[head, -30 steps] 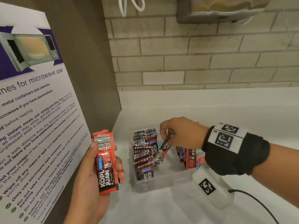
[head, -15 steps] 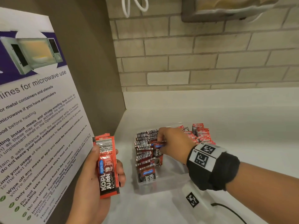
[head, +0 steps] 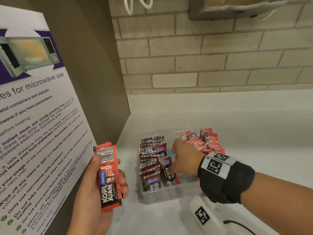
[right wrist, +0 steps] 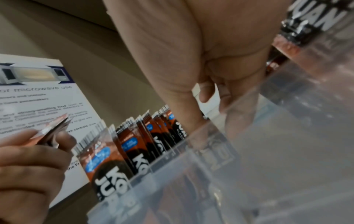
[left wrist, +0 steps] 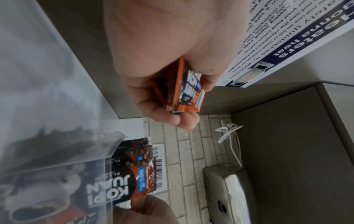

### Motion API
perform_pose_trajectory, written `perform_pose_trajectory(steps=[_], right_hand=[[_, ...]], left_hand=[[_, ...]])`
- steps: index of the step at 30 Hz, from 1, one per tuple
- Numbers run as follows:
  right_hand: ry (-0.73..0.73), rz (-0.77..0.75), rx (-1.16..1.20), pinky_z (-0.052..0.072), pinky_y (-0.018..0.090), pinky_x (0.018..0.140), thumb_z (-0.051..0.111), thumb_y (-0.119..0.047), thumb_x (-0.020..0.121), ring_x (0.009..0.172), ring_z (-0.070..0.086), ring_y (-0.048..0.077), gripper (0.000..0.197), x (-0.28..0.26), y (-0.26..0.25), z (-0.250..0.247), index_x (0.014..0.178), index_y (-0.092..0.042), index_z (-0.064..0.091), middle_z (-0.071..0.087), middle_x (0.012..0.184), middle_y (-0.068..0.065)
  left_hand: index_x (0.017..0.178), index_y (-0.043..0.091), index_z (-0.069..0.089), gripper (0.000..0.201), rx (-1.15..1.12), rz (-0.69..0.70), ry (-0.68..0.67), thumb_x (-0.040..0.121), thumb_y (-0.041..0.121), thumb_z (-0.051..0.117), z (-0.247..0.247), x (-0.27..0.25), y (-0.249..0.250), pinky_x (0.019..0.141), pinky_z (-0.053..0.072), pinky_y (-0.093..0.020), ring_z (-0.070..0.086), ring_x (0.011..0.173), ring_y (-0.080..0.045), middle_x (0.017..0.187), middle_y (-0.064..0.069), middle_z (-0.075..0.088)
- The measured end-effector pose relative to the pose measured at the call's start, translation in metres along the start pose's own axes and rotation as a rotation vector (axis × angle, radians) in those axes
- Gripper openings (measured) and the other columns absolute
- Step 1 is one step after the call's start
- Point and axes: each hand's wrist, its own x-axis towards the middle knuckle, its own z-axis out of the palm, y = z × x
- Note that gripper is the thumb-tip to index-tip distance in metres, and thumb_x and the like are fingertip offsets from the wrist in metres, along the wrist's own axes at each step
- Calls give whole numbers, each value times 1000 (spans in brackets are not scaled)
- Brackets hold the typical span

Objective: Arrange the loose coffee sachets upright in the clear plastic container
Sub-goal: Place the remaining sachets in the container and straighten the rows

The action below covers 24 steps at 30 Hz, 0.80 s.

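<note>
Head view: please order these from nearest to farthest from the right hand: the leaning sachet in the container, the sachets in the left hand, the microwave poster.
1. Leaning sachet: at the right hand, inside the clear container.
2. Sachets in the left hand: left of the container, held upright by the left hand.
3. Microwave poster: farthest left, on the side wall.

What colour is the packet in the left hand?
Red-orange and black packet, with white letters; head view shows it best.

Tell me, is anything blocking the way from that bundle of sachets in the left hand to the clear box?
Mostly the right hand: it reaches into the clear plastic container beside the upright row of sachets. Otherwise only bare counter separates the sachet bundle in the left hand from the container.
</note>
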Motion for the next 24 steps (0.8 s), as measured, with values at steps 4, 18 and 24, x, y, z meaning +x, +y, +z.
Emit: perform_pose_trajectory(steps=[4,18,24], right_hand=[[-67,40,-76,38,20,53,71,-16,80,81,52,20,48,-4,0,-2,118,-4,43,50,99,7],[-178,119,193,57,37,80,73,-2,75,78,68,27,11,2,9,7,76,-2,62,68,80,12],[12,86,363,59,37,72,70,5,76,60,66,23,28,9,5,5,60,-10,51,64,64,13]], left_hand=[[82,6,61,62,1,-7,-23,50,57,72,-3,2,0,33,40,-23,47,36,-18,49,-11,50],[85,3,58,49,-16,-39,-5,81,50,44,-7,2,-6,34,41,-18,46,31,-20,47,-12,51],[84,3,58,50,-23,-40,-16,74,51,47,-5,3,-9,32,40,-21,46,32,-19,47,-13,50]])
